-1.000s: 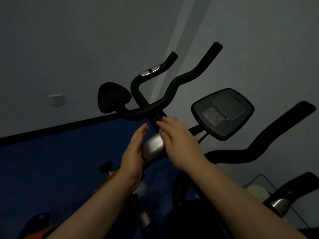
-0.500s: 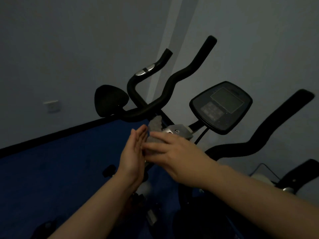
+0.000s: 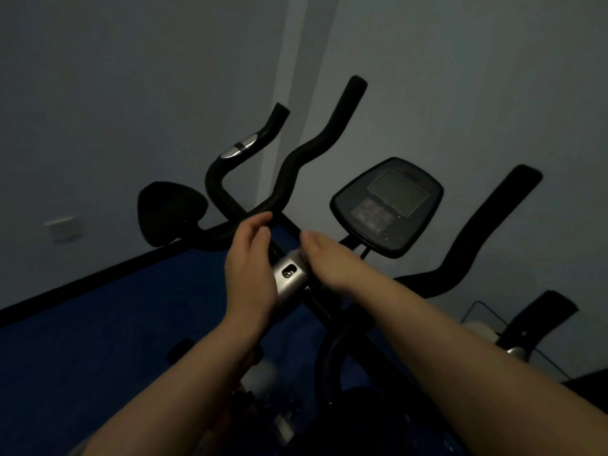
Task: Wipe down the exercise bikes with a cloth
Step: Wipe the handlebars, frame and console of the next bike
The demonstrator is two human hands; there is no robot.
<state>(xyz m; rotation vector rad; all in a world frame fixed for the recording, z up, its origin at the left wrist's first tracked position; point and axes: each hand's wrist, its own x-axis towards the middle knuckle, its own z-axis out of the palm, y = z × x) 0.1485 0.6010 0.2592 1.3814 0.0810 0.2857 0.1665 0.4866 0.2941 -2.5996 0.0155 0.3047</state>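
Observation:
The exercise bike's black handlebar curves up in front of me. Below it sits a silver stem bracket. My left hand stands flat and upright against the bracket's left side, holding nothing. My right hand, blurred, lies palm down over the bracket's right side. A pale grey edge of the cloth shows at its thumb side; the remainder is hidden under the hand. The dark console with its screen stands just right of my hands.
A black pad juts out left of the handlebar. A second bike's black handlebar rises at the right, with another grip below it. Grey walls meet close behind. A wall socket is at left, above the blue floor.
My right hand has slid from the bracket's left side to its right, uncovering the silver bracket. The grey cloth seen between my hands is now mostly hidden. My left hand rose slightly.

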